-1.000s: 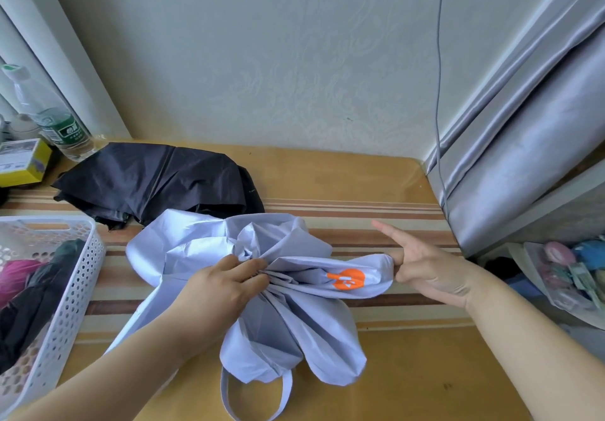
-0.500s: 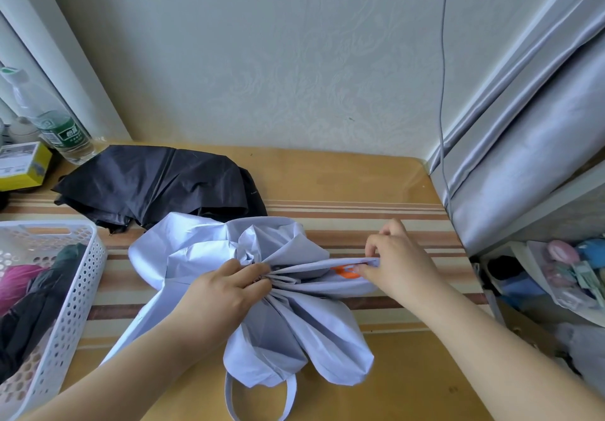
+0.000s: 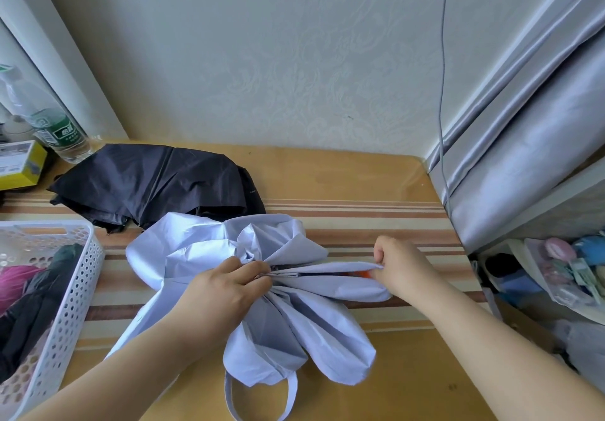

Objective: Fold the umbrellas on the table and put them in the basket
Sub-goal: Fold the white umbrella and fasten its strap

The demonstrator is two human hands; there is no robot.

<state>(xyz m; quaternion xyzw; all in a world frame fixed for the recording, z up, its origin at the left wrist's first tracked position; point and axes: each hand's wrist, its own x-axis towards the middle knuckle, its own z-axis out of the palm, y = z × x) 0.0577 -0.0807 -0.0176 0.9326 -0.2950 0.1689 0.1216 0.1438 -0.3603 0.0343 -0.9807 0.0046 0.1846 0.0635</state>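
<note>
A pale lilac umbrella (image 3: pixel 262 293) lies crumpled in the middle of the wooden table (image 3: pixel 343 175), its thin, smooth cloth bunched into soft lobes that fan toward the near edge, with a strap loop (image 3: pixel 262 401) trailing off it. The left hand (image 3: pixel 226 293) clutches the gathered folds at the centre, fingers curled round them. The right hand (image 3: pixel 397 266) pinches one pleat further toward the right edge, where a bit of orange print shows; what it says cannot be read. Just behind, touching the lilac cloth, a black umbrella (image 3: pixel 154 184) sprawls loose near the back edge. At the left edge sits a white perforated plastic basket (image 3: pixel 72 289) with dark and pink bundles inside. In the back left corner stand a clear bottle (image 3: pixel 55 125) with a green label, its writing too small to read, and a yellow box (image 3: pixel 23 165). A striped mat (image 3: pixel 376 220) crosses the table under the umbrellas.
</note>
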